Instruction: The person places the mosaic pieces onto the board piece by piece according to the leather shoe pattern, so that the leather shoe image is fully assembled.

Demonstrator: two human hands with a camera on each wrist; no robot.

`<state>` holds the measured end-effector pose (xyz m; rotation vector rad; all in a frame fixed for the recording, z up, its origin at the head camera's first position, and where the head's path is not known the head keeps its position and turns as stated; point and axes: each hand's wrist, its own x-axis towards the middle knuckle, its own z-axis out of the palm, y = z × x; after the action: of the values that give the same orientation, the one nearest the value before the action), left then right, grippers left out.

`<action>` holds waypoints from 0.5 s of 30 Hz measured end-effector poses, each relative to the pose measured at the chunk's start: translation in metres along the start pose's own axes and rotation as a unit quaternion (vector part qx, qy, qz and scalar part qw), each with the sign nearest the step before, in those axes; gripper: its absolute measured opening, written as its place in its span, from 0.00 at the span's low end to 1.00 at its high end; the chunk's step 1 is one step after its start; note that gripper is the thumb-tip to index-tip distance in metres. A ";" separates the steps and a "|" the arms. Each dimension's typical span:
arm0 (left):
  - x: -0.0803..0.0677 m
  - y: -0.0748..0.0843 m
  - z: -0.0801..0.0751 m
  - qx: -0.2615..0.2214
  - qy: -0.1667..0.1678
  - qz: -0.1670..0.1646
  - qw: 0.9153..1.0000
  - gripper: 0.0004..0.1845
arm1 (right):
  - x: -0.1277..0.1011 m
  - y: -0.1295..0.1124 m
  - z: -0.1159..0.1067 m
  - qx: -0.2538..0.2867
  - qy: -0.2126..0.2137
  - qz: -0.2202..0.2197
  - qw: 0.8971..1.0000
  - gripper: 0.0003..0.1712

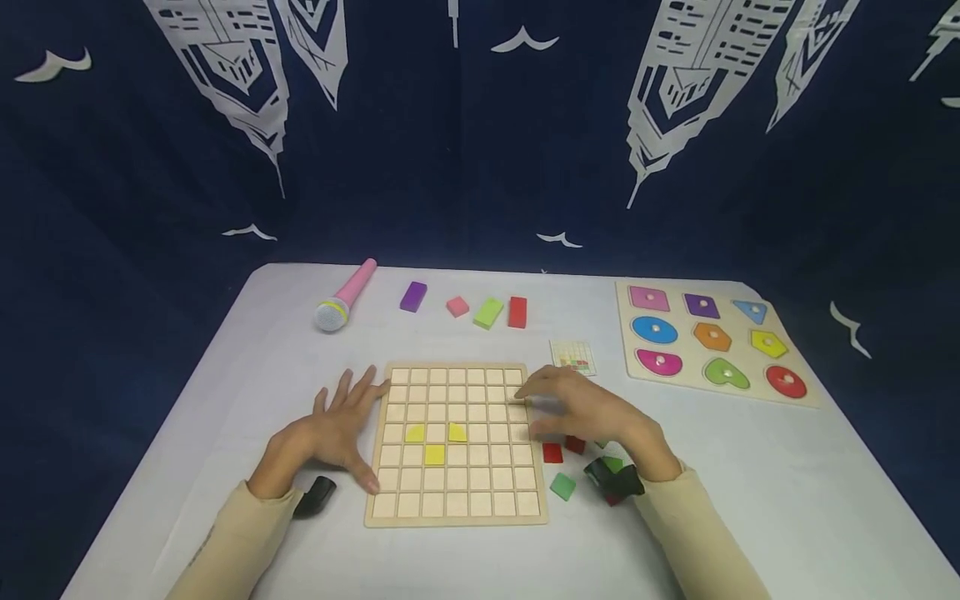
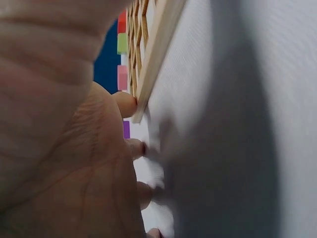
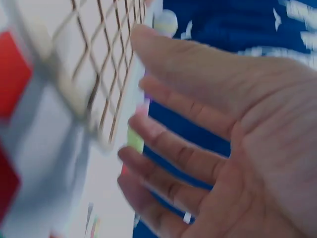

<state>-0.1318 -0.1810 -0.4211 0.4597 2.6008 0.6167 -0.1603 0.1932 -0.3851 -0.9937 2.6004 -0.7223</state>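
Observation:
A wooden grid board (image 1: 456, 373) lies on the white table, with three yellow pieces (image 1: 434, 442) set in its lower middle cells. My left hand (image 1: 341, 425) rests flat, fingers spread, against the board's left edge (image 2: 156, 54). My right hand (image 1: 581, 410) hovers at the board's right edge with straight fingers (image 3: 173, 153) and holds nothing. Loose red pieces (image 1: 562, 450) and green pieces (image 1: 562, 486) lie just under and beside the right hand.
At the back lie a pink toy microphone (image 1: 345, 297) and a row of blocks: purple (image 1: 413, 297), pink (image 1: 457, 307), green (image 1: 488, 312), red (image 1: 517, 312). A small pattern card (image 1: 573, 357) and a shape puzzle board (image 1: 712, 342) sit to the right.

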 end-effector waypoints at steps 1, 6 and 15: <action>0.000 0.001 0.000 0.001 0.000 -0.001 1.000 0.83 | -0.002 0.007 -0.003 0.007 0.006 0.002 1.000 0.23; -0.002 0.004 0.003 0.010 -0.003 -0.004 1.000 0.82 | -0.014 0.038 -0.015 0.040 0.034 0.055 0.997 0.20; 0.000 0.008 0.002 0.026 -0.003 -0.010 1.000 0.81 | -0.025 0.063 -0.021 0.064 0.007 0.181 0.981 0.15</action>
<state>-0.1287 -0.1733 -0.4187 0.4504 2.6170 0.5416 -0.1851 0.2583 -0.3995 -0.4584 2.6018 -0.7872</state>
